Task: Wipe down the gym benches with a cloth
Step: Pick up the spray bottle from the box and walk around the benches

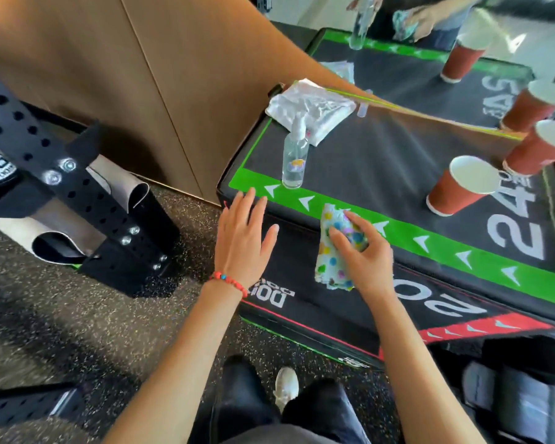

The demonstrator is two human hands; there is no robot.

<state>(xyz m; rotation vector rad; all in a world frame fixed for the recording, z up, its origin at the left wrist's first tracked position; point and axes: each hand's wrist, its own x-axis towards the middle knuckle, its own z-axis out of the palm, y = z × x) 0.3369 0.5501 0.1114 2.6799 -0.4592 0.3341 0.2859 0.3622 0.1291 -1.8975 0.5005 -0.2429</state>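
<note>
Two hands at the worktop (382, 161) near green edge: right hand (362, 261) clutching polka-dot cloth (332, 251) draped over that edge, left hand (242, 238) flat, fingers spread, bottle (295, 155) and cups (462, 185) beyond.

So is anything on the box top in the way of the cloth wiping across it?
Yes. The right hand holds the cloth at the near edge; ahead stand a spray bottle, a folded white cloth and paper cups.
</note>
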